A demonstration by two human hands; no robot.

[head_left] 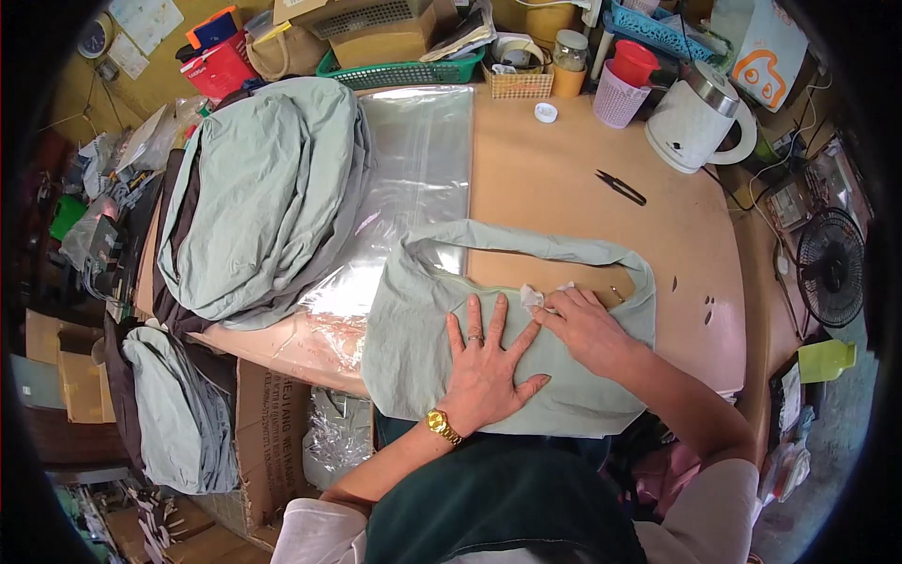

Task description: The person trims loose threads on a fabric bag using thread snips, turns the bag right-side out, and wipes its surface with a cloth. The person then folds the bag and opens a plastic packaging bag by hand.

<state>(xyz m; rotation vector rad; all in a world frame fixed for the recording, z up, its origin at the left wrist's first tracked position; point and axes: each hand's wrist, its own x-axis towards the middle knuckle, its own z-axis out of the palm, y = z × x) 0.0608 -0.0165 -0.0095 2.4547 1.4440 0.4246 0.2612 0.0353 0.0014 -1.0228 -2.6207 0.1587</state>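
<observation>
A pale grey-green fabric shoulder bag (413, 343) lies flat on the table in front of me, its strap (545, 241) looped away from me. My left hand (489, 367) rests on the bag's front with fingers spread, pressing the cloth. At the bag's upper edge, my right hand (590, 329) has its fingers pinched on a small white scrap (531, 297), perhaps cloth or tissue. Part of the scrap is hidden under the fingers. Just left of it, a zip line (460, 281) runs along the opening.
Folded bags of the same cloth (263, 197) are piled at left beside clear plastic sheets (418, 132). Black thread snips (621, 187) lie beyond my right hand. A white kettle (691, 122), a pink cup (618, 98) and a green basket (404, 73) line the back.
</observation>
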